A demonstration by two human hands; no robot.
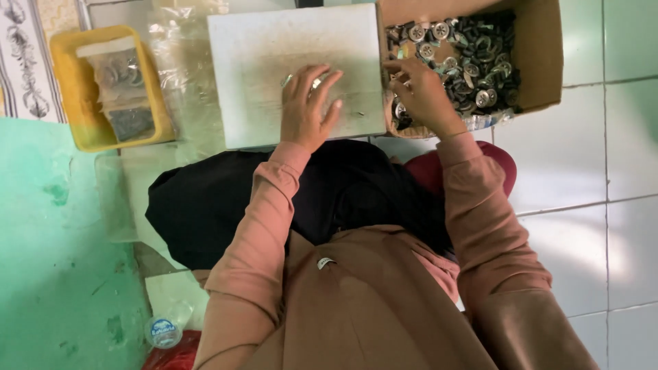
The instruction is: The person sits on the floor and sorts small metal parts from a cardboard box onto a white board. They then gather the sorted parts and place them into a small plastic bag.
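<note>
Two hands work over a tiled floor: the left hand lies flat, fingers spread, on a white board, covering a small metal piece that is barely visible. The right hand curls into a cardboard box of round metal parts; its grip cannot be made out. A yellow tray holds blurred bags.
</note>
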